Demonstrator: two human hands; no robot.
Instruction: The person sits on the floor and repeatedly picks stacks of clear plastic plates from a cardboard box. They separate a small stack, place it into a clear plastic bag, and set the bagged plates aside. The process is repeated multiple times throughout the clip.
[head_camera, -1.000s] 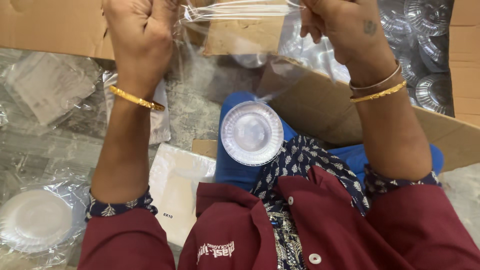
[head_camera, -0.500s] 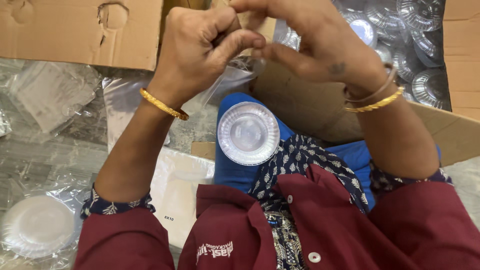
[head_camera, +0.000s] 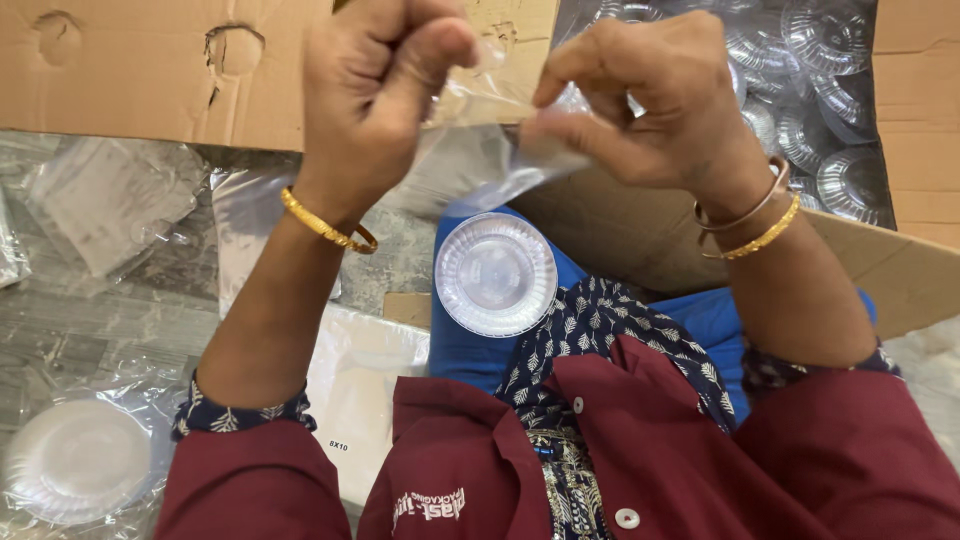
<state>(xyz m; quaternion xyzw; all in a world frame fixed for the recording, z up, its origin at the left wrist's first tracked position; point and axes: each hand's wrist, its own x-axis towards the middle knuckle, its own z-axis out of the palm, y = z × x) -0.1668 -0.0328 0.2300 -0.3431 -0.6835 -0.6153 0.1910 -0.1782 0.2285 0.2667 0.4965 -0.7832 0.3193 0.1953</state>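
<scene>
Resting on the blue-clad lap nearest the camera, a stack of clear plastic plates is seen lying flat, round face up. To the left on the floor, a bagged stack of white plates is found. Higher up, a clear plastic bag is gripped between both hands: the left hand is clenched on it, the right hand pinches its edge. Beyond, a cardboard box is filled with clear bowls.

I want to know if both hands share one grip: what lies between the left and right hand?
In the head view, a crumpled clear plastic bag spans between the left hand and right hand; both pinch it.
</scene>
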